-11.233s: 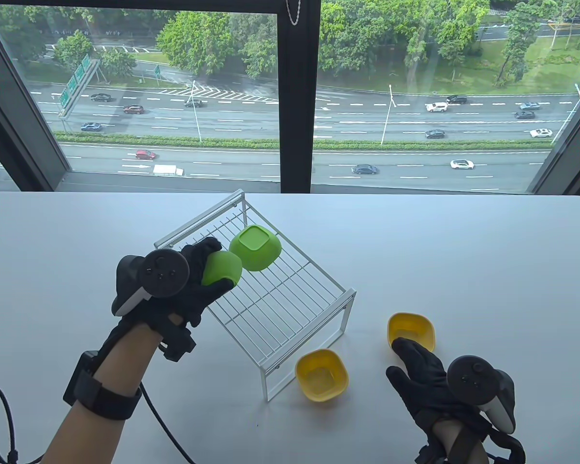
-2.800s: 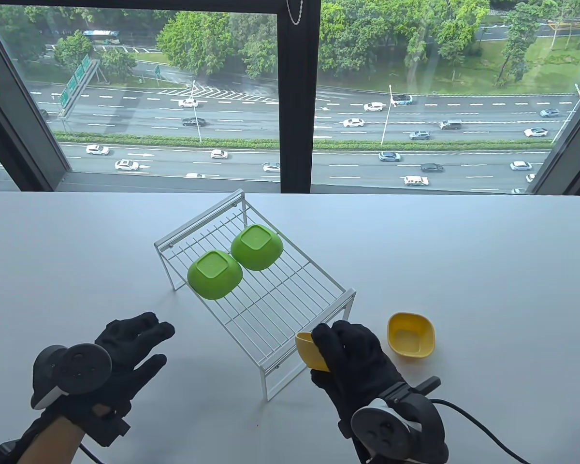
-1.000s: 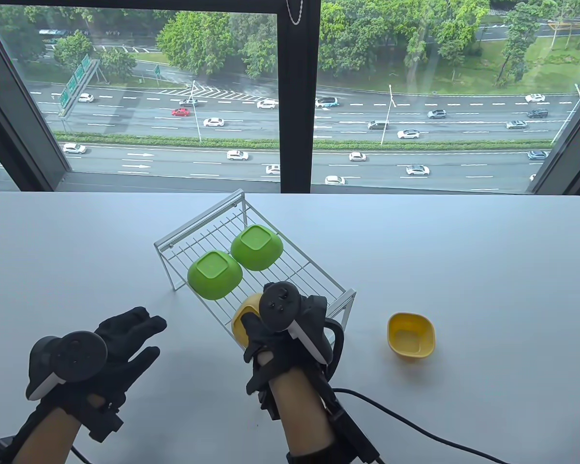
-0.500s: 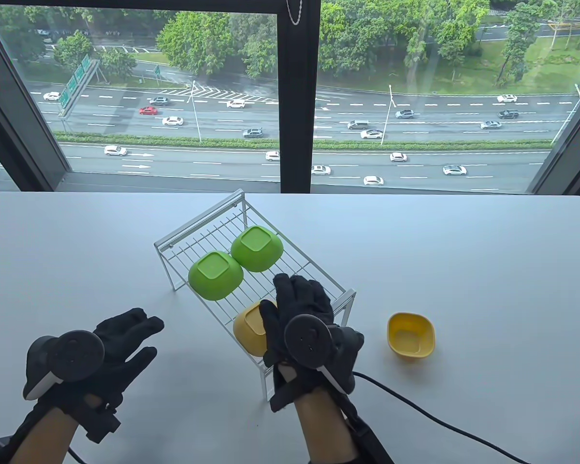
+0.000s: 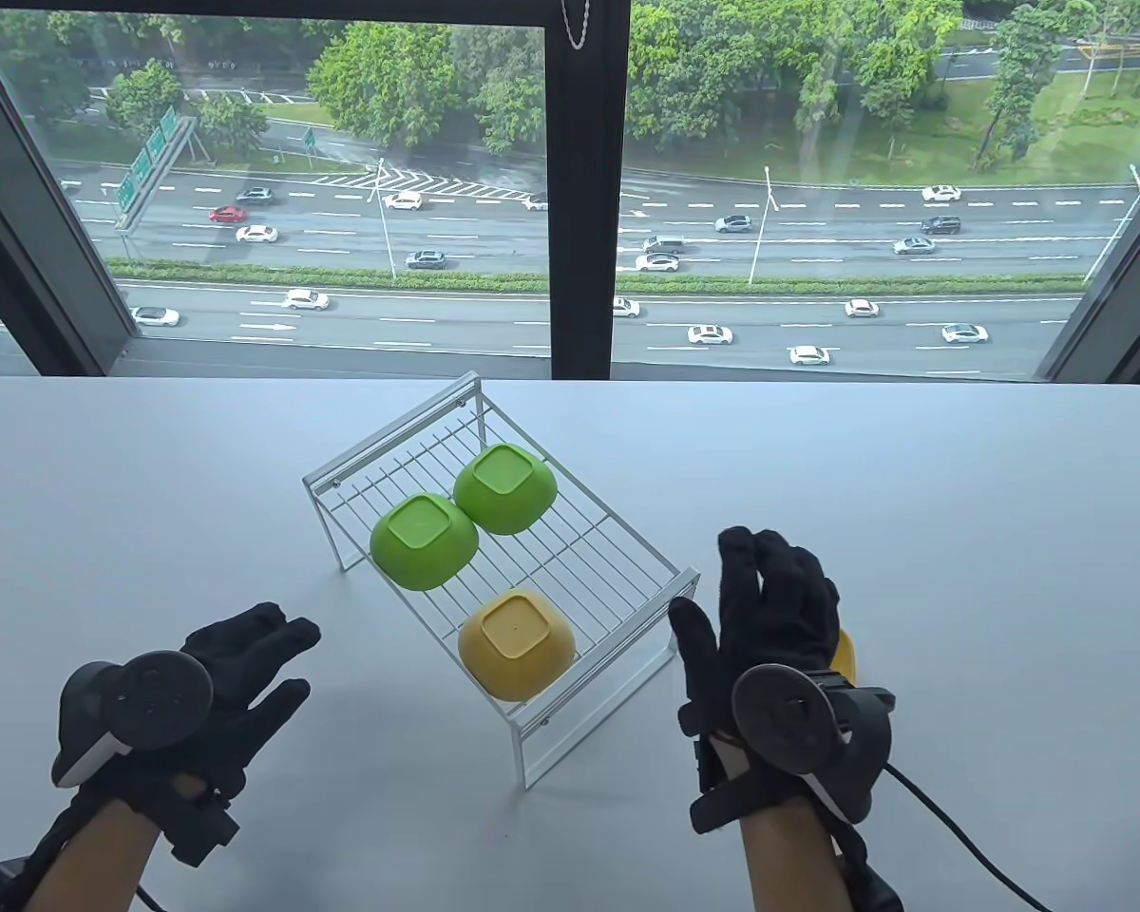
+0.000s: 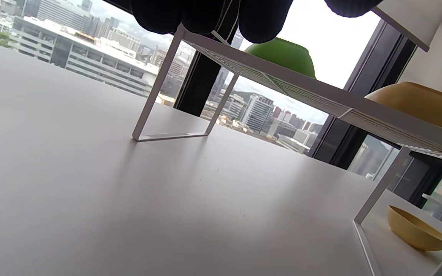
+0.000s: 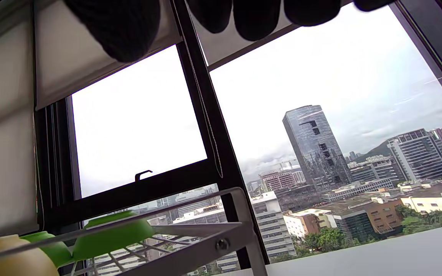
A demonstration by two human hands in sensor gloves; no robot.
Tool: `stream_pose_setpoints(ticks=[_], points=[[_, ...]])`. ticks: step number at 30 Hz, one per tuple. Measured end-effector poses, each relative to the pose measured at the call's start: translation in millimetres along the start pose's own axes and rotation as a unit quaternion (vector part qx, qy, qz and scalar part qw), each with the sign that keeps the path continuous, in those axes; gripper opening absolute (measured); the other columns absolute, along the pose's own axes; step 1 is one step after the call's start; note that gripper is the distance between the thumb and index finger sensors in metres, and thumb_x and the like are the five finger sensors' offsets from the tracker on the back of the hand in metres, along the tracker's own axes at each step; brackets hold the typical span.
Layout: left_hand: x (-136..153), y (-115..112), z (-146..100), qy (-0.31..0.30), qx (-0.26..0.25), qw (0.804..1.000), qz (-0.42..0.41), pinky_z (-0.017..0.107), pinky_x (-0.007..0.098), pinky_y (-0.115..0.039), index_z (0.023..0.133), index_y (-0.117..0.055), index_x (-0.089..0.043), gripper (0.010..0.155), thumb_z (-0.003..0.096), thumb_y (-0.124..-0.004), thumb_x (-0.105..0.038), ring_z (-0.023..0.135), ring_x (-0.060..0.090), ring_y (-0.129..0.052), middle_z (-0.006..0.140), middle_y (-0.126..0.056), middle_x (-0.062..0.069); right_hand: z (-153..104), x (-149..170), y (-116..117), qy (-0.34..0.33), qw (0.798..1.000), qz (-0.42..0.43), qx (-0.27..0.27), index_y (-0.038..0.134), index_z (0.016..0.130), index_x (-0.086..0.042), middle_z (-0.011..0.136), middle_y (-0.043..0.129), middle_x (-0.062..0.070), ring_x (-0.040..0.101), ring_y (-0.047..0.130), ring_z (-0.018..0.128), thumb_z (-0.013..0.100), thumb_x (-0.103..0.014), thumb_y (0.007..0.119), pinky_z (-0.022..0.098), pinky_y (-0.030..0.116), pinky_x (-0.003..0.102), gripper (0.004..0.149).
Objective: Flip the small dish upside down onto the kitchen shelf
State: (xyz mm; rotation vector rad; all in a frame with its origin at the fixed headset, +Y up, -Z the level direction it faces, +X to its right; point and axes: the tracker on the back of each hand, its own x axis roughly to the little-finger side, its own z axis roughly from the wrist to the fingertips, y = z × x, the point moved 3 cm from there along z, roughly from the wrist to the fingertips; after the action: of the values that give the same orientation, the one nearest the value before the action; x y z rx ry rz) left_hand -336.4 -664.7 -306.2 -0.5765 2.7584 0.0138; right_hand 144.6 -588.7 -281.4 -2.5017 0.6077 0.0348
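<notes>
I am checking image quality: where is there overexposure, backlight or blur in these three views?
Table view: even daylight, sharp, soft shadow beneath the shelf. Left wrist view: sky blown white, green dish and yellow dish backlit, fingers dark and blurred. Right wrist view: window overexposed, fingers black and out of focus, near shelf edge soft.

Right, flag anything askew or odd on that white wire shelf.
Nothing stands out. Two green dishes and one yellow dish sit upside down on the white wire shelf, flat and apart from both hands.
</notes>
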Motion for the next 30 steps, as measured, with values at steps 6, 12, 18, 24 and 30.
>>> stream_pose_setpoints(ticks=[6, 12, 18, 24, 30], points=[[5, -8, 2, 0.007, 0.003, 1.000, 0.023, 0.077, 0.072, -0.044, 0.108, -0.061, -0.033, 0.067, 0.0460, -0.061, -0.058, 0.104, 0.041, -0.057, 0.118, -0.050, 0.009, -7, 34, 22, 0.021, 0.999, -0.023, -0.040, 0.048, 0.110, -0.017, 0.114, 0.044, 0.019, 0.048, 0.044, 0.098, 0.049, -0.052, 0.083, 0.072, 0.042, 0.066, 0.079], [12, -10, 1, 0.015, -0.001, 0.999, 0.039, 0.077, 0.072, -0.044, 0.108, -0.061, -0.033, 0.067, 0.0458, -0.061, -0.058, 0.104, 0.041, -0.057, 0.118, -0.051, 0.009, -12, 68, 46, 0.065, 0.991, -0.047, -0.106, 0.047, 0.111, -0.017, 0.115, 0.041, 0.019, 0.048, 0.041, 0.100, 0.049, -0.053, 0.083, 0.073, 0.040, 0.067, 0.080], [19, -13, 3, 0.029, 0.005, 0.999, 0.045, 0.077, 0.072, -0.043, 0.107, -0.062, -0.033, 0.067, 0.0457, -0.061, -0.058, 0.104, 0.041, -0.057, 0.117, -0.051, 0.008, -16, 92, 61, 0.110, 0.984, -0.033, -0.135, 0.048, 0.110, -0.017, 0.115, 0.041, 0.019, 0.048, 0.040, 0.100, 0.049, -0.053, 0.083, 0.073, 0.039, 0.066, 0.080], [24, -15, 3, 0.038, 0.010, 0.998, 0.044, 0.077, 0.072, -0.043, 0.107, -0.061, -0.033, 0.067, 0.0456, -0.061, -0.058, 0.103, 0.041, -0.057, 0.117, -0.051, 0.008, -22, 121, 84, 0.165, 0.960, -0.032, -0.223, 0.045, 0.111, -0.016, 0.115, 0.040, 0.020, 0.049, 0.037, 0.100, 0.049, -0.054, 0.082, 0.072, 0.036, 0.068, 0.081], [24, -16, 3, 0.043, 0.018, 0.998, 0.041, 0.077, 0.072, -0.043, 0.107, -0.062, -0.033, 0.067, 0.0456, -0.061, -0.058, 0.104, 0.041, -0.057, 0.117, -0.051, 0.008, -29, 141, 99, 0.172, 0.947, -0.080, -0.259, 0.055, 0.107, -0.016, 0.113, 0.048, 0.019, 0.048, 0.040, 0.100, 0.048, -0.052, 0.083, 0.073, 0.036, 0.066, 0.074]])
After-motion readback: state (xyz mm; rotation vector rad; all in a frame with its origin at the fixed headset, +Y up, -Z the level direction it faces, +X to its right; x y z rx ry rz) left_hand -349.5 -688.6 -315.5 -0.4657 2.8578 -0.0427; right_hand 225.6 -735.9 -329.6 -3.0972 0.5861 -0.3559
